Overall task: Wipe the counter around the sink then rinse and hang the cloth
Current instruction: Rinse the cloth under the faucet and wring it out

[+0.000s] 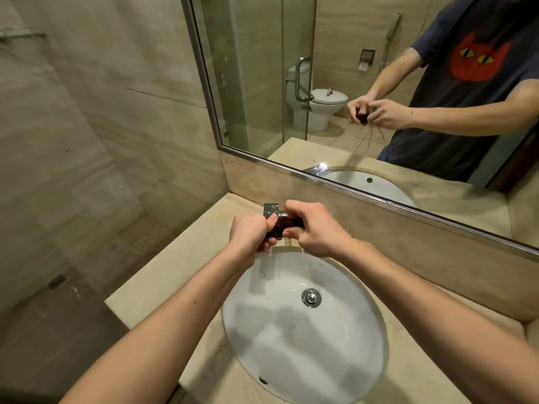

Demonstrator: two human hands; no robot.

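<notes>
1. Head view, the only one I'm getting: both hands are working over the far rim of the sink, just in front of the faucet.
2. Left hand is clenching around one end of the cloth; right hand is gripping the other end. Neither is released.
3. The cloth is dark red, bunched into a short roll, sitting between the two fists and touching both. Its long axis is running left-right, hand to hand.
4. Water is dripping off the hands into the basin, so I'm reading this as the wring-out stage after the rinse. That is a judgement.
5. Key relation: the cloth is equally close to both hands, so either could carry it. The bar high on the left wall is lying nearer the left arm. I'm guessing it is a hanging spot; it's too blurred to confirm.
6. Counting: one cloth, one sink, one drain plug, one faucet, two hands.
7. The counter around the basin is showing wet streaks. The mirror is repeating the same two-handed grip.
</notes>
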